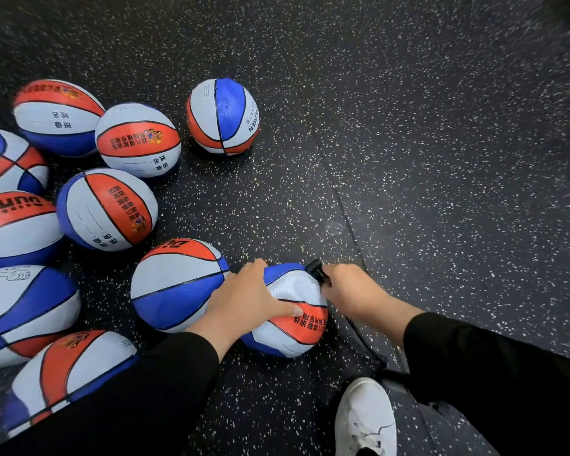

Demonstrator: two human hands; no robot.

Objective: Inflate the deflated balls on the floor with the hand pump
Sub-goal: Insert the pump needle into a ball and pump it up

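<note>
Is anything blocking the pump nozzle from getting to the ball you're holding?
Nothing visible does. The left hand grips the soft ball from its left side, and the right hand holds the black nozzle right at the ball's upper edge. The neighbouring ball sits on the far side.

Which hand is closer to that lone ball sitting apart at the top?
Left. The left hand grips the deflated ball below the lone ball; the right hand, holding the black pump nozzle, sits farther to the right.
</note>
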